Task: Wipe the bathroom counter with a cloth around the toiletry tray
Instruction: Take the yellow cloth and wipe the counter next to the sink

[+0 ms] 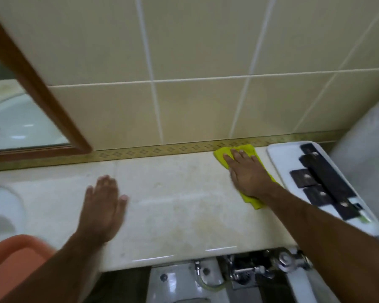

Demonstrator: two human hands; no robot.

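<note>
Wiping underway, judged partway: right hand [247,173] pressed flat, fingers spread, on yellow cloth [249,171] at far edge of surface [173,204], just left of white tray [278,162]. Left hand [103,204] open, empty, flat on surface. Strip near tray and beyond looked undone. Surface pale, glossy, faintly stained.

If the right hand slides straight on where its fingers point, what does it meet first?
Probably the patterned border strip at the wall's foot: the right hand, flat on the yellow cloth, points there.

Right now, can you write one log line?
right hand: flat on yellow cloth | left hand: open on beige stone counter | white rectangular toiletry tray: beside cloth
</note>
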